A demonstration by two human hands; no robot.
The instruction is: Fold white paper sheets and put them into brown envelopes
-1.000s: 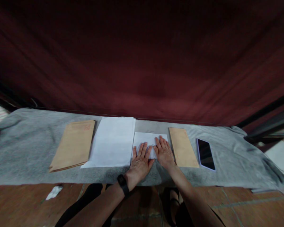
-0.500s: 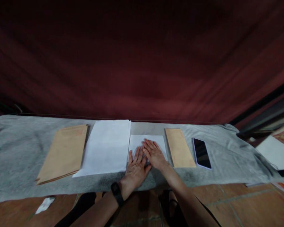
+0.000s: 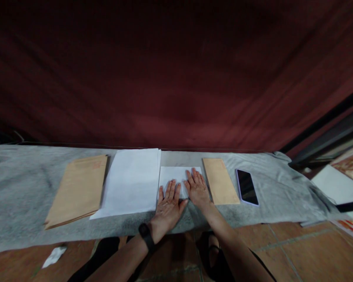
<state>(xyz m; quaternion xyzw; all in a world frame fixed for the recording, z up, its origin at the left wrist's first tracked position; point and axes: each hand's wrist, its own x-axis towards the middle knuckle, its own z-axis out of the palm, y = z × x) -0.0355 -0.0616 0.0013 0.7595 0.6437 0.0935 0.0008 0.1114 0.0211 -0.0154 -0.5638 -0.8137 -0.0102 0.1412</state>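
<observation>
A dark red backdrop (image 3: 176,90) stands behind a long, narrow, cloth-covered counter (image 3: 282,196), its grey covering wrinkled at both ends. The left hand (image 3: 169,207) is placed palm down, fingers extended and moderately spread, thumb angled toward the other hand; its fingers lie on the left and near part of a small white sheet (image 3: 172,173). The right hand (image 3: 197,191) is likewise flat, fingers extended and set closer together, at the right end of the same sheet, with fingertips near the far edge. Neither hand grips an item. The small white sheet lies flat near the middle of the counter. A black wristband (image 3: 146,235) encircles the left wrist. Directly left of the small sheet is a stack of large white paper (image 3: 132,184), edges slightly misaligned; left of that, a stack of large brown envelopes (image 3: 76,192) carries faint red marking at its far right corner. To the right of the right hand lies a narrow brown envelope (image 3: 220,182), followed by a phone (image 3: 247,187), screen dark, in a light purple case. Below the counter, a crumpled white scrap (image 3: 54,256) rests on the tiled floor (image 3: 312,244).
</observation>
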